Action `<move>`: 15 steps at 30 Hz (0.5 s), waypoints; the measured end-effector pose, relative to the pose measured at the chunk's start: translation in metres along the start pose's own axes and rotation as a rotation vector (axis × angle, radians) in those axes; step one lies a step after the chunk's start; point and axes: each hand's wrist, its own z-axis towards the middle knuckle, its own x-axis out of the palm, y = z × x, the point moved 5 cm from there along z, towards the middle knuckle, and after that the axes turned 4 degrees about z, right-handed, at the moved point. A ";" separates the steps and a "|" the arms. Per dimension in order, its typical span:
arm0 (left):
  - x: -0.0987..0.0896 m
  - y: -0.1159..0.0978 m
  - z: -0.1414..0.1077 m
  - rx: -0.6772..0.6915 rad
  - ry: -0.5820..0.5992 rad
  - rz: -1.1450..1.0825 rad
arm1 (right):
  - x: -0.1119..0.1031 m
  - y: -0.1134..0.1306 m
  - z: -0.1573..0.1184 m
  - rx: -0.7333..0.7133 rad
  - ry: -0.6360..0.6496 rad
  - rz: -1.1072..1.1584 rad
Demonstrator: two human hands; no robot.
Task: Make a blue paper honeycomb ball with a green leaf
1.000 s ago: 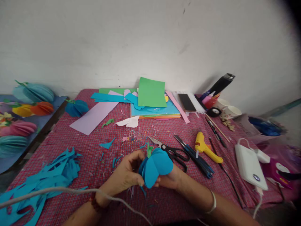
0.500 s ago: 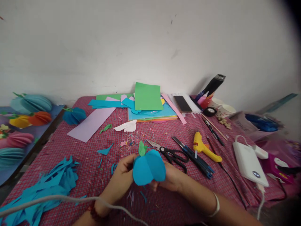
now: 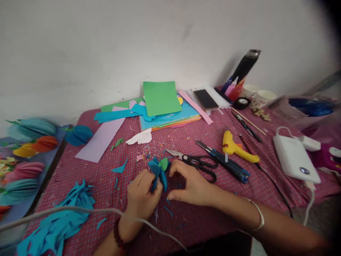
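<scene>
Between the fingers of my left hand point(image 3: 143, 193) is a blue paper pumpkin point(image 3: 158, 171) with a green paper leaf point(image 3: 163, 163) on top. Its blue folds are seen partly edge-on, and my fingers cover its lower left part. My right hand point(image 3: 188, 185) is just to the right of it, thumb and fingers spread in a C shape with nothing between them. Black-handled scissors point(image 3: 195, 160) lie behind my right hand, blades toward the left. Small paper scraps point(image 3: 141, 157) are scattered beyond my hands.
At left lie a heap of blue paper offcuts point(image 3: 62, 222) and a finished blue paper pumpkin point(image 3: 78, 135). A box cutter point(image 3: 229, 164) and a yellow glue gun point(image 3: 238, 148) lie at right, near a white power bank point(image 3: 295, 156). A white cable point(image 3: 106, 210) crosses in front of my left wrist.
The blue pumpkin has turned from its broad round face to nearly edge-on. My right hand has let go of it and opened beside it. The view has shifted slightly.
</scene>
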 end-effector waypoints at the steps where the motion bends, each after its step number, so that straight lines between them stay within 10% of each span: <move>1: 0.000 0.000 0.001 -0.029 0.015 -0.025 | 0.001 -0.001 0.001 0.007 0.011 -0.024; 15: 0.015 0.012 -0.002 -0.355 0.256 -0.414 | -0.001 0.001 0.001 0.091 0.096 0.080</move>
